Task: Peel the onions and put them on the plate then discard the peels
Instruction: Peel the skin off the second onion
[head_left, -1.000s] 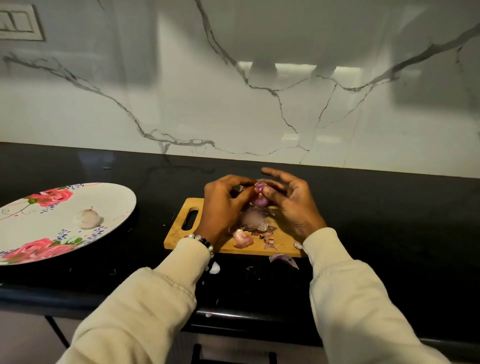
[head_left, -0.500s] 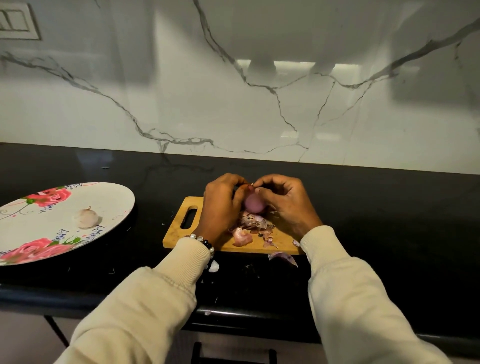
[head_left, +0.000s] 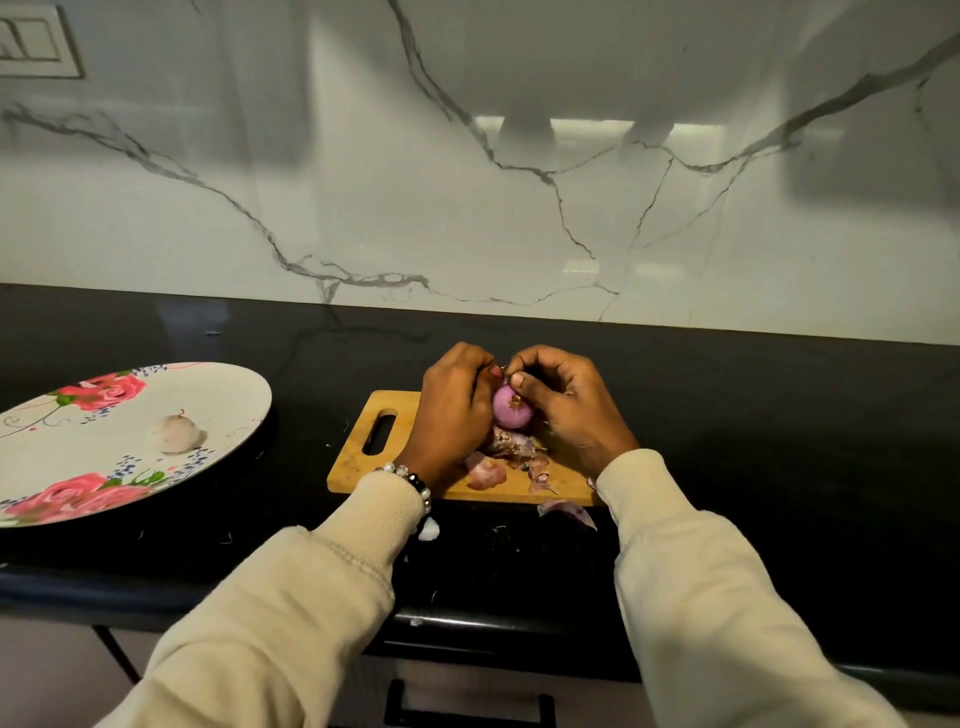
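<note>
A small purple onion (head_left: 510, 410) is held just above the wooden cutting board (head_left: 358, 457) between both hands. My left hand (head_left: 453, 410) grips its left side with curled fingers. My right hand (head_left: 569, 410) curls round its right side, thumb and fingertips pinching at a yellowish tip on top. Loose purple peels (head_left: 511, 460) lie on the board under the hands. A peeled pale onion (head_left: 175, 433) sits on the flowered plate (head_left: 228, 395) at the left.
The black counter (head_left: 779, 441) runs to a white marble wall behind. One peel (head_left: 566, 512) and small scraps lie on the counter in front of the board. The counter's front edge is close below my sleeves.
The onion has turned in my hands and shows more smooth purple surface. My right hand's fingers have curled in from spread to pinching at its top.
</note>
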